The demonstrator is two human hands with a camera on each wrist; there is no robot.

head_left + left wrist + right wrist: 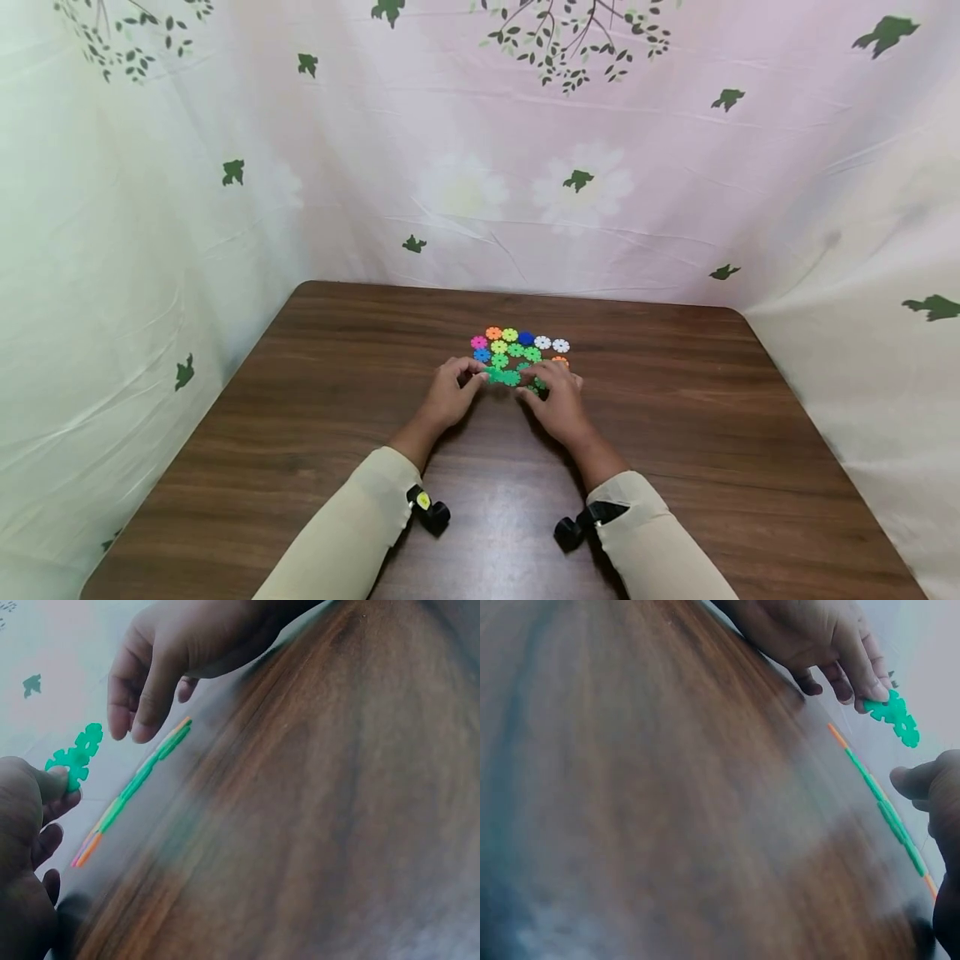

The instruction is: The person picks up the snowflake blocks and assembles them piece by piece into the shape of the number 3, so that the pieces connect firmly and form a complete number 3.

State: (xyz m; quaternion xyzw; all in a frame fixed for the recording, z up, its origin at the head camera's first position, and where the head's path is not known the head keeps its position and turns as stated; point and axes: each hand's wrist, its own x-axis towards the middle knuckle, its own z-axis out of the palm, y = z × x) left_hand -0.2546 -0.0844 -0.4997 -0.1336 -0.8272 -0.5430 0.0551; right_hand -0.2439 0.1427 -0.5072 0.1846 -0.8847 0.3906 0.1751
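Note:
In the head view, my left hand (448, 395) pinches a green piece made of joined notched flower-shaped discs (510, 378). The left wrist view shows this green piece (78, 757) raised above the table, with its near end between thumb and fingertips. My right hand (561, 405) is just right of it, thumb and fingers loosely bent and apart from the piece. From the right wrist, nothing shows between the right thumb (911, 780) and fingers. Several loose green discs (532, 354) lie flat beyond the hands; the right hand partly covers some.
Around the green discs lie others: pink (478, 342), orange (493, 332), yellow (510, 334), dark blue (526, 338), light blue (482, 355) and white (561, 345). They rest on a brown wooden table (360, 350). A printed curtain (480, 258) hangs behind it.

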